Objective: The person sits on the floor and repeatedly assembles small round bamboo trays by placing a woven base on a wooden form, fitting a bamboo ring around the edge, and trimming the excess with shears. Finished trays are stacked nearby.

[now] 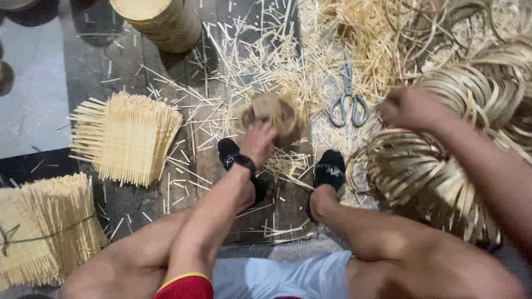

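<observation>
My left hand grips a small round woven bamboo piece held over the floor in front of my feet in black socks. A dark band sits on that wrist. My right hand reaches to the right into a pile of thin bamboo rings; its fingers look closed, but blur hides whether a ring is in them. More stacked bamboo rings lie beside my right knee.
Scissors lie on the floor among loose bamboo splinters. Woven stick mats and a tied bundle sit at left. A round bamboo cylinder stands at the top.
</observation>
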